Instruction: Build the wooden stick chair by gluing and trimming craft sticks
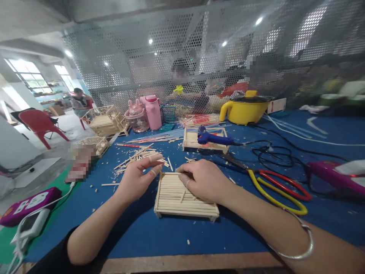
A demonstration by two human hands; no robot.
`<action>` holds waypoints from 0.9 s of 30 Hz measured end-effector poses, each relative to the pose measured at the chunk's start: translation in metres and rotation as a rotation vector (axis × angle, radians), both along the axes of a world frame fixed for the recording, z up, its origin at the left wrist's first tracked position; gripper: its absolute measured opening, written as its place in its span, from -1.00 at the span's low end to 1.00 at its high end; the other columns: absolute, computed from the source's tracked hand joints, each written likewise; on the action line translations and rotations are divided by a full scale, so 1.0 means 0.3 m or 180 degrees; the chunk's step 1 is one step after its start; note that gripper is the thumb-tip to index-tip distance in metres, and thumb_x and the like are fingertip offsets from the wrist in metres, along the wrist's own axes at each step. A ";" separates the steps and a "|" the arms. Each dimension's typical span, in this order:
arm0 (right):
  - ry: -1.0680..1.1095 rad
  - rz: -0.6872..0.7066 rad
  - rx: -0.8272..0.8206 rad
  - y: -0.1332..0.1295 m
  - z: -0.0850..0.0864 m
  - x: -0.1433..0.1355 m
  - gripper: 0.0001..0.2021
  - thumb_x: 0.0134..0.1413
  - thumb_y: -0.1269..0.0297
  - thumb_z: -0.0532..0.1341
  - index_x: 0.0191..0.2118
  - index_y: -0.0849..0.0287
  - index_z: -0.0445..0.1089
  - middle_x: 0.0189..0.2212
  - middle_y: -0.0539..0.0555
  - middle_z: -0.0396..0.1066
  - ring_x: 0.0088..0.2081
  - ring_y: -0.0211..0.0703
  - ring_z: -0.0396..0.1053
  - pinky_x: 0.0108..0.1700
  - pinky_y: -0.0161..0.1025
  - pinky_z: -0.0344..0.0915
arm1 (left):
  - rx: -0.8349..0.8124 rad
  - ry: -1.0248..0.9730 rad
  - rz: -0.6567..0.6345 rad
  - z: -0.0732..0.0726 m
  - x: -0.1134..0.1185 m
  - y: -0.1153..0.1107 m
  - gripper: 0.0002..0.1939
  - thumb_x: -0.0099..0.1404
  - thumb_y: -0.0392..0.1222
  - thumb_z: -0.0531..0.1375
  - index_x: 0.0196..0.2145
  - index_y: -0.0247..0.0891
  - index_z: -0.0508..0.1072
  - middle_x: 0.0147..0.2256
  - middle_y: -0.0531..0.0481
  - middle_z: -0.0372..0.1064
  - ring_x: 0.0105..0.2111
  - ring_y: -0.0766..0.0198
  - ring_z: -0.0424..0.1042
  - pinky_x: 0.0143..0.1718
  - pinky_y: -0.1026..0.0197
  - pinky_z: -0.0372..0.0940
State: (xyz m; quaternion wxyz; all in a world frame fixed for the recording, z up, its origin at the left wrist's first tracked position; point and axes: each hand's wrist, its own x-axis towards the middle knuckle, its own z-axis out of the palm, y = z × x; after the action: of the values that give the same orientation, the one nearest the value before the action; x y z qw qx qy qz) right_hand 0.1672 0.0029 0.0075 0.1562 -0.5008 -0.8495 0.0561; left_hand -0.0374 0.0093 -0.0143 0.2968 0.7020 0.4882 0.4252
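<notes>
A small platform of pale wooden sticks (pixel 171 196), with short legs, stands on the blue table in front of me. Two short stick pieces (pixel 183 196) lie across its slats, one partly under my right hand. My right hand (pixel 203 180) rests over the platform's back right part. Its fingers are curled towards the thumb near the back edge; whatever is between them is hidden. My left hand (pixel 141 177) hovers by the back left corner, thumb and fingers apart and holding nothing.
Behind lie loose sticks (pixel 139 158) and a blue glue gun (pixel 213 139) on another stick frame (pixel 186 142). Scissors (pixel 273 190) and cables lie right. A yellow pot (pixel 248 110), pink bottle (pixel 154 114) and basket (pixel 137 121) stand near the perforated screen (pixel 128 68).
</notes>
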 end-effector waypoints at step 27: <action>-0.0182 -0.0068 0.0057 -0.008 0.010 -0.011 -0.73 0.09 0.30 0.06 -0.31 0.05 0.53 -0.40 0.05 0.55 -0.32 -0.07 0.46 -0.37 -0.26 0.19 | 0.0512 0.1178 0.0296 0.020 0.011 -0.017 -0.63 0.26 -0.10 0.11 0.00 -0.19 0.44 -0.15 -0.03 0.52 -0.12 0.15 0.49 -0.14 0.18 0.36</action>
State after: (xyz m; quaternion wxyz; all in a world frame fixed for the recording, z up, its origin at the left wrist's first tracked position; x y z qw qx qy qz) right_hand 0.1638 0.0004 0.0105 0.1370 -0.5098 -0.8487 0.0325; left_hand -0.0340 0.0043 -0.0084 0.1251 0.7663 0.5307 0.3398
